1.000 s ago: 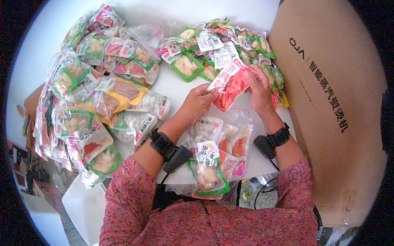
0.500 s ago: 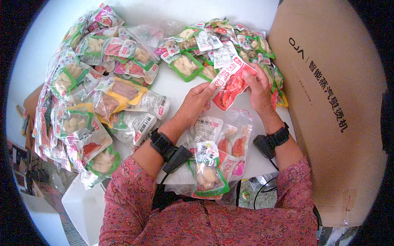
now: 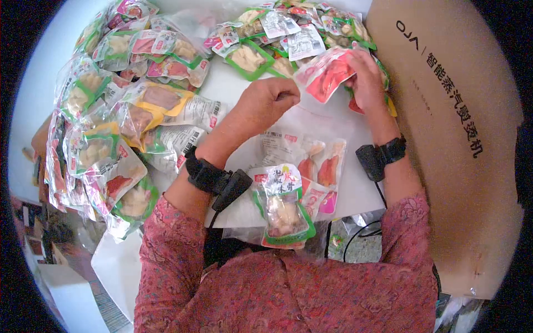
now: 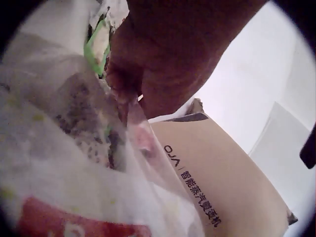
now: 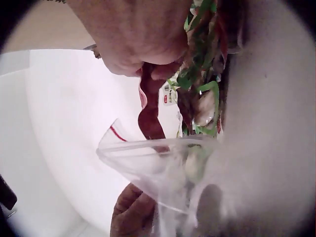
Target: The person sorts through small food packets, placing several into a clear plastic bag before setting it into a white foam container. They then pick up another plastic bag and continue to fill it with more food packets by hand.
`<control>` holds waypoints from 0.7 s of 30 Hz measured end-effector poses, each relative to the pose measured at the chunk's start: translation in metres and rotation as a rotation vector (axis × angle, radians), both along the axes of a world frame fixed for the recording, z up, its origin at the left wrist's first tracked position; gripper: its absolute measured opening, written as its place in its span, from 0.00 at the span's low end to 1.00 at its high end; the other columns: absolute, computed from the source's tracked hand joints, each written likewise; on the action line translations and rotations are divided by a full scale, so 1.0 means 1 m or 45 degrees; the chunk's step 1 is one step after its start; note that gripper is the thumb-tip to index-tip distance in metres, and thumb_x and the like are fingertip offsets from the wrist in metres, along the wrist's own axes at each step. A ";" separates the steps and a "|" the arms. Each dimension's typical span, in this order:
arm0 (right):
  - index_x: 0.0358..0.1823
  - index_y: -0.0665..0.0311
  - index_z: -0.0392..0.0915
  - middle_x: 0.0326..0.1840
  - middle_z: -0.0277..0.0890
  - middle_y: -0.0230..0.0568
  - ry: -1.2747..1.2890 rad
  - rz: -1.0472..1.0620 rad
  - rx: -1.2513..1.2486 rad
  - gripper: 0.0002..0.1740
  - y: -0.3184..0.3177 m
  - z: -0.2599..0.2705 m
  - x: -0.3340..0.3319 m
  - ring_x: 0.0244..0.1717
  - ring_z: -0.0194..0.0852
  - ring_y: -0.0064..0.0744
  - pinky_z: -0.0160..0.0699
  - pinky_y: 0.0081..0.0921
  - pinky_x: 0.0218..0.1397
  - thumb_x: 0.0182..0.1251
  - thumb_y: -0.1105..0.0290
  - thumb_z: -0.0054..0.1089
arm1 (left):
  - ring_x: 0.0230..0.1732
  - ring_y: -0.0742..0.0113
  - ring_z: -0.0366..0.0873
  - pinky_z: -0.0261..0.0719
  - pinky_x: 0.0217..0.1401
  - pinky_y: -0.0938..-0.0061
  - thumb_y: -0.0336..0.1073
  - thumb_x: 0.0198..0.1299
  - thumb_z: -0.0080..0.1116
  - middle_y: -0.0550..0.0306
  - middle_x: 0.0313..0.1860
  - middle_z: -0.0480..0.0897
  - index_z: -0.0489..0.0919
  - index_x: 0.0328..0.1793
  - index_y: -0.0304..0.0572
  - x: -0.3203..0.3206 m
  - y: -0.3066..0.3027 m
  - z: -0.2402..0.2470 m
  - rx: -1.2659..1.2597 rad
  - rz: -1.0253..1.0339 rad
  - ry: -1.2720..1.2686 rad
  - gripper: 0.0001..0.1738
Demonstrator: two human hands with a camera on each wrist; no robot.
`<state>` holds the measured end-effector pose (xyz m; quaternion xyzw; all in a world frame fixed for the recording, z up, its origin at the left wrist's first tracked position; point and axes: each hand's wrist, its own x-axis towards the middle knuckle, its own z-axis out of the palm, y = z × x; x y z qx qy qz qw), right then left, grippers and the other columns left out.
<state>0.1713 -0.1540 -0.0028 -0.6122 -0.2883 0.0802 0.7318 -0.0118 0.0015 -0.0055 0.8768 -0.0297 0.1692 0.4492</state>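
In the head view my right hand grips a red-and-white food packet at its right side. The packet also hangs from that hand in the right wrist view. My left hand, fingers curled, pinches the upper edge of a clear zip bag with a red zip line. Inside the bag, packets of reddish meat show through the plastic. A green-edged packet of pale food lies at the bag's near end, over the table edge.
Many sealed food packets in clear bags are heaped along the left. Another pile lies at the back right. A tall brown carton stands close on the right. The white table shows between the piles.
My left hand has let go of the red packet and moved to the bag's edge. My right hand has carried the packet a little up and to the right.
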 end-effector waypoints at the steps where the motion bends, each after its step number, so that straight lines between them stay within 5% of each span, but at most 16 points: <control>1: 0.41 0.61 0.72 0.29 0.72 0.28 0.104 0.115 -0.066 0.15 0.002 -0.003 -0.001 0.25 0.67 0.17 0.64 0.15 0.20 0.56 0.60 0.54 | 0.32 0.78 0.69 0.69 0.36 0.81 0.29 0.55 0.53 0.61 0.28 0.74 0.74 0.33 0.34 0.000 0.000 0.003 0.036 -0.017 -0.083 0.04; 9: 0.47 0.64 0.69 0.32 0.73 0.33 0.323 0.862 -0.417 0.15 0.006 0.014 -0.048 0.25 0.72 0.22 0.73 0.18 0.23 0.62 0.63 0.49 | 0.33 0.80 0.68 0.68 0.37 0.84 0.27 0.57 0.51 0.66 0.29 0.73 0.74 0.34 0.34 -0.008 0.006 0.023 -0.050 -0.156 -0.238 0.03; 13: 0.46 0.64 0.72 0.34 0.75 0.35 0.270 0.908 -0.579 0.15 0.008 0.007 -0.063 0.27 0.72 0.22 0.74 0.19 0.27 0.60 0.65 0.52 | 0.31 0.81 0.67 0.67 0.34 0.85 0.29 0.57 0.51 0.67 0.28 0.73 0.74 0.34 0.35 -0.006 0.009 0.019 -0.054 -0.142 -0.282 0.05; 15: 0.41 0.65 0.76 0.33 0.76 0.35 -0.169 1.262 -0.916 0.13 0.006 0.002 -0.064 0.29 0.72 0.21 0.74 0.19 0.31 0.58 0.65 0.54 | 0.28 0.81 0.65 0.66 0.31 0.84 0.31 0.57 0.52 0.68 0.27 0.71 0.74 0.34 0.36 -0.003 0.011 0.017 -0.094 -0.162 -0.286 0.05; 19: 0.35 0.65 0.78 0.29 0.76 0.34 -0.227 1.313 -0.756 0.12 0.005 -0.005 -0.071 0.28 0.71 0.19 0.73 0.19 0.31 0.58 0.65 0.55 | 0.28 0.80 0.65 0.66 0.30 0.84 0.31 0.57 0.52 0.67 0.26 0.71 0.74 0.33 0.36 -0.002 0.008 0.009 -0.116 -0.151 -0.258 0.05; 21: 0.37 0.66 0.77 0.29 0.75 0.33 -0.727 1.301 -0.840 0.12 0.004 0.008 -0.067 0.27 0.71 0.19 0.72 0.19 0.31 0.58 0.65 0.53 | 0.27 0.79 0.66 0.66 0.29 0.84 0.32 0.57 0.53 0.66 0.26 0.72 0.74 0.33 0.36 0.002 0.008 0.007 0.093 -0.032 -0.401 0.06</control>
